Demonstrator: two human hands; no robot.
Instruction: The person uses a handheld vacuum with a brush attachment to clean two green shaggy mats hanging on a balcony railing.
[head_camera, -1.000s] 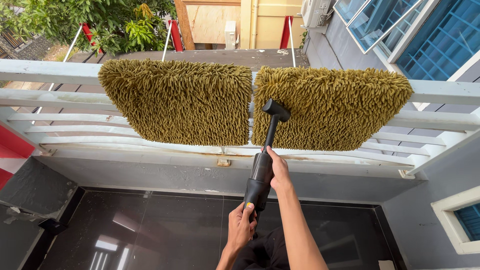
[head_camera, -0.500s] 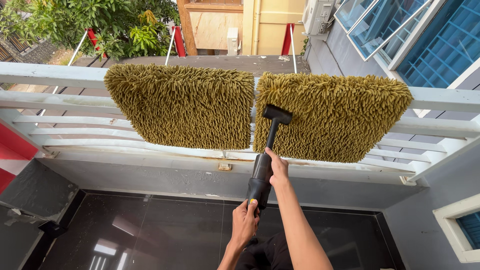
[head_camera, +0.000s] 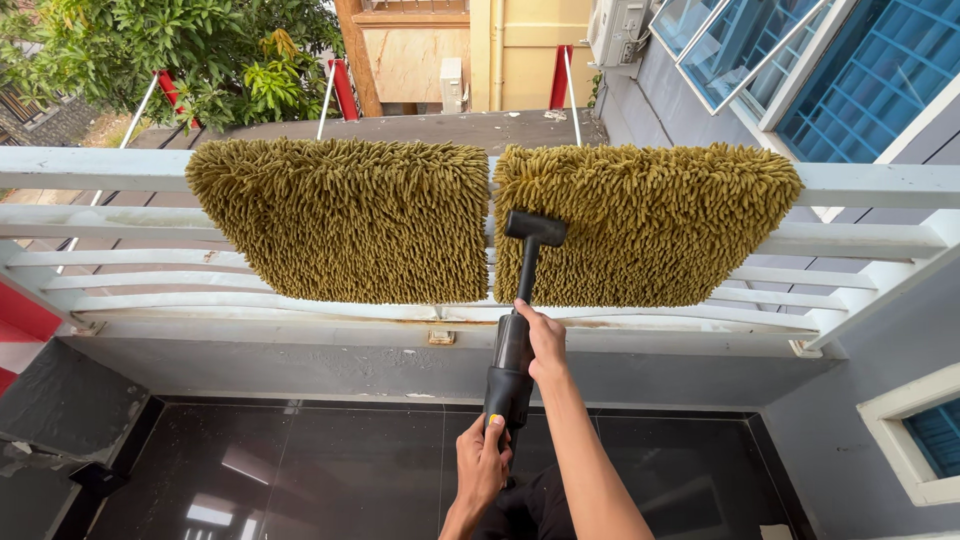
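Both hands wrap closed around the black handheld vacuum (head_camera: 515, 350): left hand (head_camera: 482, 462) low, right hand (head_camera: 545, 340) higher. Nozzle touches the shaggy olive mat (head_camera: 645, 225) draped over the white railing (head_camera: 880, 185). Vacuum looks rigid, moderately light; mat soft, floppy.

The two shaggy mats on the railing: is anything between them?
In the head view, a narrow gap parts the left mat from the right mat; only the white railing shows through. The black vacuum nozzle rests on the right mat's left edge.

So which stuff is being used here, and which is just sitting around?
In use:
black handheld vacuum wand
left hand
right hand
right shaggy olive-green mat

Just there:
left shaggy olive-green mat
white balcony railing
blue-framed window
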